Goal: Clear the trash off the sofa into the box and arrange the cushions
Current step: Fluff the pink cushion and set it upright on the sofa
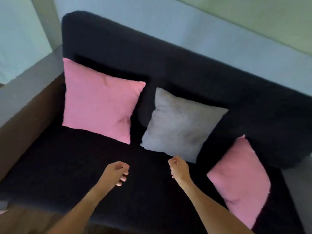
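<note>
A dark sofa (pixel 67 162) fills the view. Three cushions lean against its backrest: a large pink cushion (pixel 99 100) on the left, a grey cushion (pixel 180 127) in the middle, and a second pink cushion (pixel 241 181) at the right end. My left hand (pixel 118 172) hovers over the seat with its fingers curled in and nothing in it. My right hand (pixel 179 168) is a loose fist just below the grey cushion's lower corner, also holding nothing. No trash or box is in view.
A brown wooden floor (pixel 20 125) runs along the sofa's left side and front edge. A pale wall (pixel 185 31) rises behind the backrest. A light curtain or panel (pixel 18 39) hangs at the far left.
</note>
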